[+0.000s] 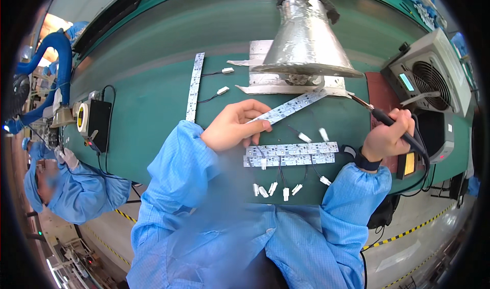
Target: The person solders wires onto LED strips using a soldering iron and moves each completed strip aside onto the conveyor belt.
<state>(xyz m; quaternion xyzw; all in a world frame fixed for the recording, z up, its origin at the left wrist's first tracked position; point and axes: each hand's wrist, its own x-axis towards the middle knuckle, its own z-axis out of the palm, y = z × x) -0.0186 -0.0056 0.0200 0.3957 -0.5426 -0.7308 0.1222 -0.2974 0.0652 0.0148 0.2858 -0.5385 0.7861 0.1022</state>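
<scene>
My left hand [236,128] pinches the near end of a narrow white circuit board strip [296,106] between thumb and fingers. The strip slants up to the right, its far end by the metal hood. Two short leads with white plugs hang below it. My right hand [388,140] is closed round the dark handle of a soldering iron [383,117]; its tip points left, close to the strip's far end. Below my hands, several similar strips [291,150] lie together, with dark leads and white plugs [286,193] toward the front edge. A black band circles my right wrist.
A silver extraction hood [309,36] hangs over pale bars [260,79] on the green mat. One wired strip [194,90] lies at left, beside a black device [95,120]. A fan unit [426,79] and soldering station [434,136] stand right. A co-worker [76,187] is at left.
</scene>
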